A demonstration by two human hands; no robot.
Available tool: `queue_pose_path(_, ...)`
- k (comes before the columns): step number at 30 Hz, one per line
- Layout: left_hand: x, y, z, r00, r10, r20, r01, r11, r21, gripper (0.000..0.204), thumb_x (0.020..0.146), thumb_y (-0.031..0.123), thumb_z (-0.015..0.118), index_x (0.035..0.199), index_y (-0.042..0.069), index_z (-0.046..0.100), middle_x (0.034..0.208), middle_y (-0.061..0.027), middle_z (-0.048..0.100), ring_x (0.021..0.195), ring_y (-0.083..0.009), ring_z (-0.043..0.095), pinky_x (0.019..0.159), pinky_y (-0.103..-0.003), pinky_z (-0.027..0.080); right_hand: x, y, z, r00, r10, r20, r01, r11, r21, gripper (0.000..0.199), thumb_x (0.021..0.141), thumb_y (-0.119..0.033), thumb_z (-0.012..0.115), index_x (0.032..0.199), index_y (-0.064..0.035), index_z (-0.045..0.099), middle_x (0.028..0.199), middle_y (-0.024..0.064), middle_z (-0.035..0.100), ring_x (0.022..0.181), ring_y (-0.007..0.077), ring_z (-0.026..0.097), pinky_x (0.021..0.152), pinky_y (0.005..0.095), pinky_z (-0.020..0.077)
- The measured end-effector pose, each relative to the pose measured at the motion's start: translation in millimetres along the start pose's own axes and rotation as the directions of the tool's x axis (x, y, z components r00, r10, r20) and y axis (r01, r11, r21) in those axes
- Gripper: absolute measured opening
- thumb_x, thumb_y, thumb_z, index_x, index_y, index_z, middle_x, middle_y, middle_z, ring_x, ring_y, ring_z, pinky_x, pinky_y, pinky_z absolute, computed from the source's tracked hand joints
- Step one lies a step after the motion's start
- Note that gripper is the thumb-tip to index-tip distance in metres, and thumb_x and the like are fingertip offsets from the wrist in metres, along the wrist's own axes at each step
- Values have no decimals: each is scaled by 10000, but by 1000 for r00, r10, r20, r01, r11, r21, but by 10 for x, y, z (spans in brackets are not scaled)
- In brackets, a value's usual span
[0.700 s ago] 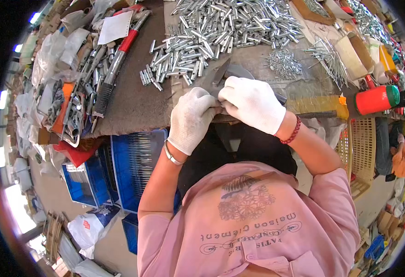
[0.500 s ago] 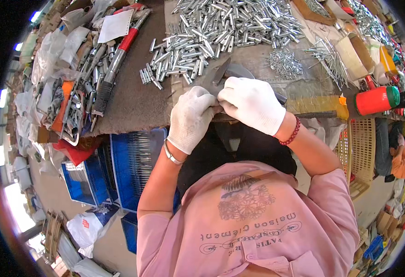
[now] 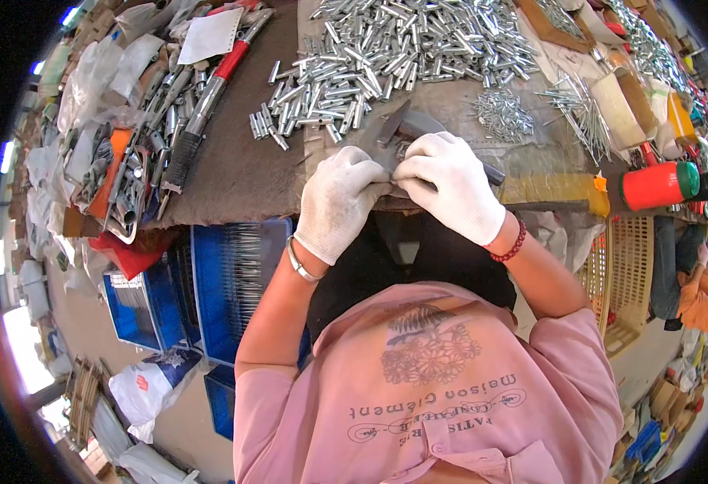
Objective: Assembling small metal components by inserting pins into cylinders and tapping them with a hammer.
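Observation:
My left hand (image 3: 338, 203) and my right hand (image 3: 453, 187), both in white knit gloves, meet at the near edge of the workbench. Thumbs and fingers are pinched, and the fingertips nearly touch. Whatever lies between them is too small or hidden to name. Just beyond the fingers stands a dark grey metal tool (image 3: 412, 124) with a pointed, blade-like part, partly covered by my right hand. Farther back lies a large heap of short shiny metal tubes (image 3: 418, 48). A small pile of tiny metal pieces (image 3: 502, 115) sits beyond my right hand.
Thin metal rods (image 3: 581, 113) and a red-and-green cylinder (image 3: 659, 185) lie to the right. Hand tools (image 3: 185, 149) and plastic bags crowd the left side. Blue crates (image 3: 207, 290) stand below the bench; a yellow basket (image 3: 632, 278) is at right, near another person (image 3: 707, 290).
My right hand has moved slightly right and turned a little, its fingers now lower against the left fingertips. The view has shifted slightly. Both hands stay pinched.

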State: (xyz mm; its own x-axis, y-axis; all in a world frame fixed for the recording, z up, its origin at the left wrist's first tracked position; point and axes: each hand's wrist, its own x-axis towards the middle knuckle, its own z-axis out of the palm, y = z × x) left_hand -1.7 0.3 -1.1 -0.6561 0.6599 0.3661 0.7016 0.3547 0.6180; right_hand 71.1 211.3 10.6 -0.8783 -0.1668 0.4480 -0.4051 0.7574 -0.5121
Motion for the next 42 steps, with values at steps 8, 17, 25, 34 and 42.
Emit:
queue_pose_path(8,-6,1,0,1000,-11,-4,12,1000,16,124,796,89,843,884,107,757,927,-85,677,887,-334,688,762,-434,553,24,16,44,998,0,-60,0,1000,0,28,844,-112,736,861,-134,738,921,51,685,941,325,660,853,451,529)
queue_pose_path(17,8,-17,2,1000,-3,0,3,999,-41,114,804,82,835,891,103,766,911,-95,676,887,-338,689,760,-439,550,-11,22,53,997,6,-72,-8,1000,-26,31,847,-112,739,867,-136,737,926,52,689,935,325,659,844,455,520)
queue_pose_path(25,13,11,-7,1000,-22,-1,22,998,-65,102,800,61,831,876,83,766,898,-106,677,872,-349,686,764,-444,551,-19,25,93,995,-5,-95,6,1000,7,36,852,-110,742,875,-136,734,934,51,691,929,321,656,841,454,517)
queue_pose_path(34,7,-30,9,999,-33,15,34,995,-92,112,797,40,824,887,74,765,891,-116,674,868,-351,684,764,-444,548,4,-45,32,996,-79,-43,72,987,-140,31,850,-137,743,876,-131,727,885,56,651,913,308,659,833,453,528)
queue_pose_path(42,42,7,-23,998,-46,40,49,994,-93,104,809,32,827,890,61,768,888,-122,674,864,-344,689,764,-433,553,-34,73,-320,995,99,0,-88,888,-452,312,862,-157,795,1165,-111,733,1084,72,692,1014,303,683,891,429,553)
